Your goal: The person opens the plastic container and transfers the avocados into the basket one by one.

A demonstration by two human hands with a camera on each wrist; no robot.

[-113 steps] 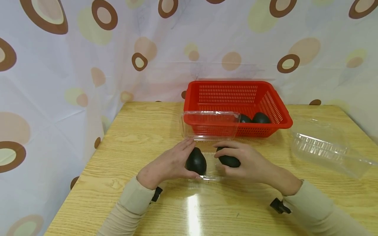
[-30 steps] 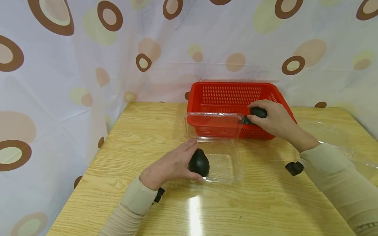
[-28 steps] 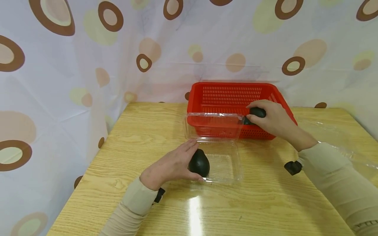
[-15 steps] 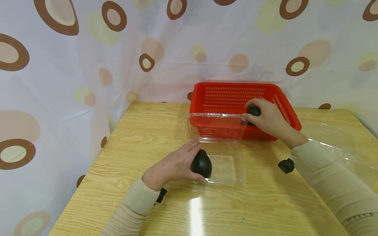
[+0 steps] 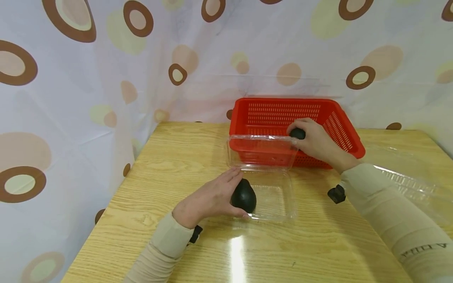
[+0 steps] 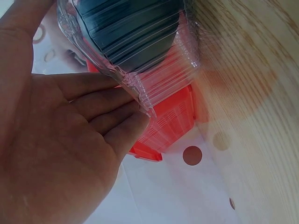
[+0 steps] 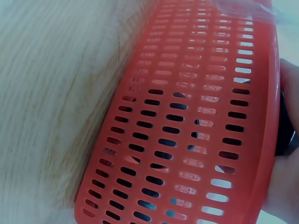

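Note:
My left hand rests against the left side of a clear plastic clamshell container, thumb at the near rim. Its fingers lie nearly straight against the container's edge, as the left wrist view shows. A dark green avocado lies in the left part of the container. The clamshell's lid stands raised before the red basket. Over the basket, my right hand grips another dark avocado between fingers and thumb. In the right wrist view, the basket wall hides most of that hand.
A second clear clamshell lies at the right, partly behind the right sleeve. Dark shapes show through the basket's slots. A patterned cloth hangs behind the wooden table.
My right hand has moved from the container's right side to the basket, then leftward with an avocado. The container's right part no longer has an avocado over it. My left hand stays at the container.

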